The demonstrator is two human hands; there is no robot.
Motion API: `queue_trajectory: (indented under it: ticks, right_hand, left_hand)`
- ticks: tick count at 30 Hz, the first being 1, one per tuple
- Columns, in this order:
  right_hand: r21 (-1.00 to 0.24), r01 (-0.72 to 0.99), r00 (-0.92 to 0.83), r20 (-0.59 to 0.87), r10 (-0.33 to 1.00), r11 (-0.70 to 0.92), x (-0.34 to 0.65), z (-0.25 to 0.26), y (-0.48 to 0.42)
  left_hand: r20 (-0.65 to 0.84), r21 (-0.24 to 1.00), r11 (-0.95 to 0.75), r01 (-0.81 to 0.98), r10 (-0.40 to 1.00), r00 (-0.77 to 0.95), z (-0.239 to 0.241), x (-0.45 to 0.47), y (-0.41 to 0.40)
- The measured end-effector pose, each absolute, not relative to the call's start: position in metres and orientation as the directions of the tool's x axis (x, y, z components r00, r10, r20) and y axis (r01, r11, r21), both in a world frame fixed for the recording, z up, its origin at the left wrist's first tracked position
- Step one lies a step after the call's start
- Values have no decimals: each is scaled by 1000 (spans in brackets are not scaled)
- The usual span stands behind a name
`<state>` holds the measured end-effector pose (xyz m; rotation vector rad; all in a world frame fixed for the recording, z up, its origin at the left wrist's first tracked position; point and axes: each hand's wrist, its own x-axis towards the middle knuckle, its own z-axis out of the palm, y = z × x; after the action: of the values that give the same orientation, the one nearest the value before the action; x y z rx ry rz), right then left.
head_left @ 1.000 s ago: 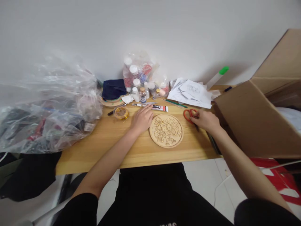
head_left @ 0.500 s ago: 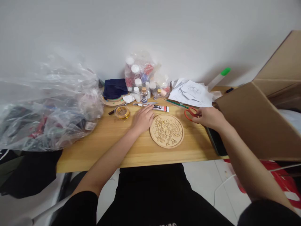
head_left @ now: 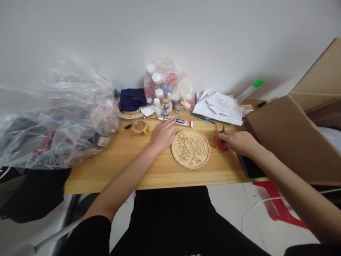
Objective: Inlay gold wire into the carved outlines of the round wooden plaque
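A round carved wooden disc (head_left: 190,148) lies flat on the wooden table (head_left: 128,163). My left hand (head_left: 163,135) rests palm down on the table just left of the disc, touching its rim, with the fingers loosely apart. My right hand (head_left: 238,142) is to the right of the disc and holds the red-handled scissors (head_left: 220,140) by their loops, blades pointing away from me. A glue tube (head_left: 182,122) lies just beyond the disc.
A big clear plastic bag (head_left: 53,117) fills the table's left side. Small bottles (head_left: 162,103), a gold wire spool (head_left: 140,126), a dark blue cloth (head_left: 131,99) and sketch papers (head_left: 220,106) line the wall. A cardboard box (head_left: 293,131) and dark phone (head_left: 252,167) sit at right.
My right hand has turned the scissors and drawn them back toward me beside the disc. My left hand has stayed put.
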<state>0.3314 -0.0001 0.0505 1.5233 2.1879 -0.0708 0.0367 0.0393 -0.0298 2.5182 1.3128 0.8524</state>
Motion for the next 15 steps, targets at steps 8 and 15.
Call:
queue_trajectory:
  ticks: [8,15]
  right_hand:
    - [99,948,-241,-401,884,303,344,41,-5]
    - [36,999,-3,-315,949,16,337,35,-4]
  left_hand:
    - [400,422,-591,688,802,443,-29,37,39]
    - [398,425,-593,684,801,447,-30,37,39]
